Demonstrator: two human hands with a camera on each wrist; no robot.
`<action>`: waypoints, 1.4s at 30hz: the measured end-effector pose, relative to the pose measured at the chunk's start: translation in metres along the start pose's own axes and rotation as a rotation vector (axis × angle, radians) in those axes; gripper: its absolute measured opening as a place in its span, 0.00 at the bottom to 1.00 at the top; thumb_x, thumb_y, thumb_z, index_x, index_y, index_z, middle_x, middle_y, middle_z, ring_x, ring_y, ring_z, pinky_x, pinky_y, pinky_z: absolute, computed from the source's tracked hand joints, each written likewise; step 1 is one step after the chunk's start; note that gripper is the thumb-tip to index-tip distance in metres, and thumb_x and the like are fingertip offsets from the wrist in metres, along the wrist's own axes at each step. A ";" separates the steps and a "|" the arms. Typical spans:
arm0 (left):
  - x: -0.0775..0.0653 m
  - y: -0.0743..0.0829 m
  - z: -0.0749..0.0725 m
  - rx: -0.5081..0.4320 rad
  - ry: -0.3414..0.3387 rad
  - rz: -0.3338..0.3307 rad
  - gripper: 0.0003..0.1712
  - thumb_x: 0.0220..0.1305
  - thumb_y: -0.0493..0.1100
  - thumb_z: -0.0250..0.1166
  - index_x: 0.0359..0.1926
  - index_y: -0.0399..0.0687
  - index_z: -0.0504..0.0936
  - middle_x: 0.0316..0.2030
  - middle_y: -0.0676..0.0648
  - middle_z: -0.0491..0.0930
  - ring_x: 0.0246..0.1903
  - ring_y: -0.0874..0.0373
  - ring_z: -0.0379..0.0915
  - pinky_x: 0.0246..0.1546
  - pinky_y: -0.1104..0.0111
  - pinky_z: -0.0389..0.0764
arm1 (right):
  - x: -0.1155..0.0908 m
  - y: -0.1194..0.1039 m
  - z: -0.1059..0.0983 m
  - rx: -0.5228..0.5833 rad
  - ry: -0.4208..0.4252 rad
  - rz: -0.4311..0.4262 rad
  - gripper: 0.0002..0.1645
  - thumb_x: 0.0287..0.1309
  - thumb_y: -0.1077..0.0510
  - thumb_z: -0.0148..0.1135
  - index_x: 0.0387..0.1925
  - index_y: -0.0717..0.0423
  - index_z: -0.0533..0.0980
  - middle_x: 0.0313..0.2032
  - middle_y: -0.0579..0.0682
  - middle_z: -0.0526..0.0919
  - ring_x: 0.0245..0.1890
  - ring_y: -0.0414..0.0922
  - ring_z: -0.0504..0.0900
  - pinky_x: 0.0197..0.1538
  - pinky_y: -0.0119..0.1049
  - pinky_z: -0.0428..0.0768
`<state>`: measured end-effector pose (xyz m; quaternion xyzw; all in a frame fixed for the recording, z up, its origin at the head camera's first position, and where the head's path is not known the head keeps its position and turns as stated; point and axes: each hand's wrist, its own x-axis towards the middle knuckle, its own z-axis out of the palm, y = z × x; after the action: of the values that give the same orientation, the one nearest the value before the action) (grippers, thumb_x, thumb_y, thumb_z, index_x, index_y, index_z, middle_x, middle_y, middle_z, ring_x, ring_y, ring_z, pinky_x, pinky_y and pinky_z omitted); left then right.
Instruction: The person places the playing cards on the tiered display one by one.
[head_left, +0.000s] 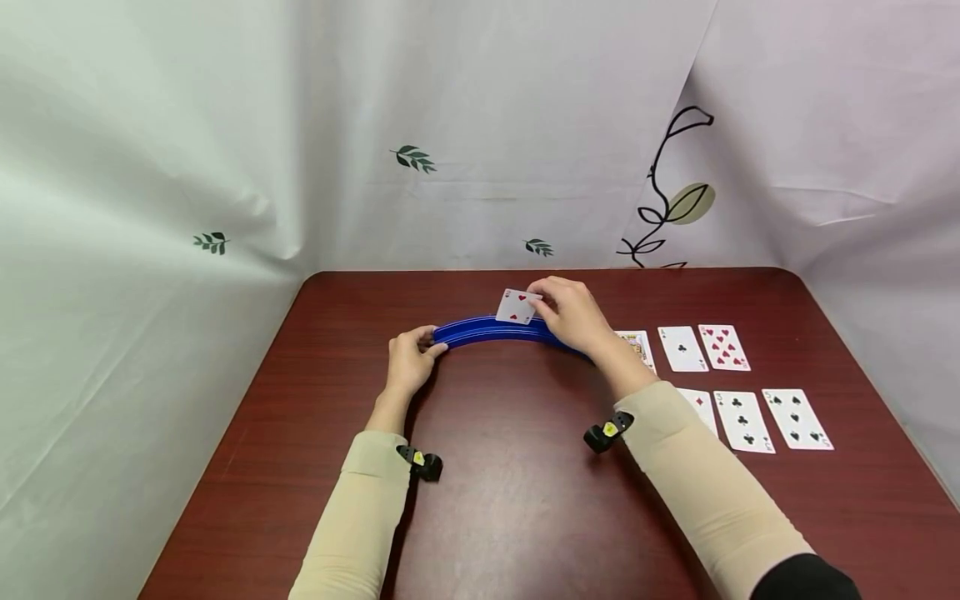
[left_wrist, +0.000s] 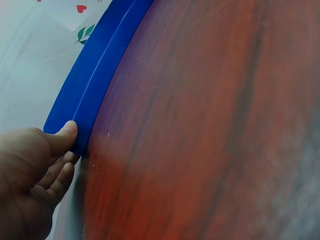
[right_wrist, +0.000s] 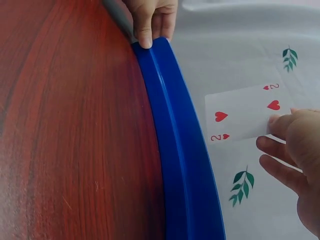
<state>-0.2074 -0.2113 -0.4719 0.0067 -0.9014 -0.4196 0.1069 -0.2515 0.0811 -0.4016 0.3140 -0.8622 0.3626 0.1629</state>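
A long, curved blue card holder [head_left: 480,332] with a lengthwise slot lies across the far part of the table. My left hand [head_left: 408,362] grips its left end, thumb on the near face, as the left wrist view also shows. Between the thumb and fingers of my right hand [head_left: 573,312] is a two of hearts playing card [right_wrist: 240,112], pinched by one edge and face visible. In the head view the card overlaps the holder's upper edge near the middle. The right forearm and hand hide the holder's right end.
Face-up cards lie in two rows at the right of the brown table [head_left: 495,500]: a face card [head_left: 639,350], an ace of clubs [head_left: 684,348] and a hearts card [head_left: 724,347] behind; a diamonds card [head_left: 699,408], three of clubs [head_left: 744,421] and spades card [head_left: 797,419] in front.
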 end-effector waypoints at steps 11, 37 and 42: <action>0.000 0.000 0.000 -0.009 -0.001 -0.008 0.17 0.63 0.36 0.72 0.52 0.35 0.85 0.41 0.37 0.87 0.39 0.47 0.85 0.45 0.57 0.84 | 0.003 -0.004 0.008 0.005 0.004 -0.018 0.06 0.67 0.63 0.64 0.42 0.61 0.83 0.41 0.55 0.86 0.39 0.49 0.81 0.45 0.45 0.80; 0.002 -0.001 -0.001 0.015 0.009 -0.002 0.17 0.62 0.38 0.73 0.51 0.36 0.86 0.40 0.38 0.87 0.37 0.48 0.85 0.44 0.57 0.84 | 0.013 -0.020 0.030 0.003 -0.004 -0.013 0.09 0.68 0.63 0.63 0.46 0.61 0.84 0.42 0.54 0.86 0.40 0.47 0.82 0.45 0.44 0.80; 0.002 -0.001 -0.001 0.018 0.001 -0.006 0.17 0.62 0.38 0.73 0.51 0.36 0.86 0.40 0.38 0.87 0.37 0.48 0.85 0.44 0.57 0.84 | 0.015 -0.022 0.033 -0.007 -0.014 -0.013 0.09 0.68 0.63 0.63 0.46 0.60 0.84 0.42 0.53 0.86 0.39 0.47 0.82 0.45 0.43 0.80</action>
<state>-0.2096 -0.2129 -0.4719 0.0106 -0.9051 -0.4116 0.1061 -0.2501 0.0391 -0.4055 0.3216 -0.8626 0.3561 0.1605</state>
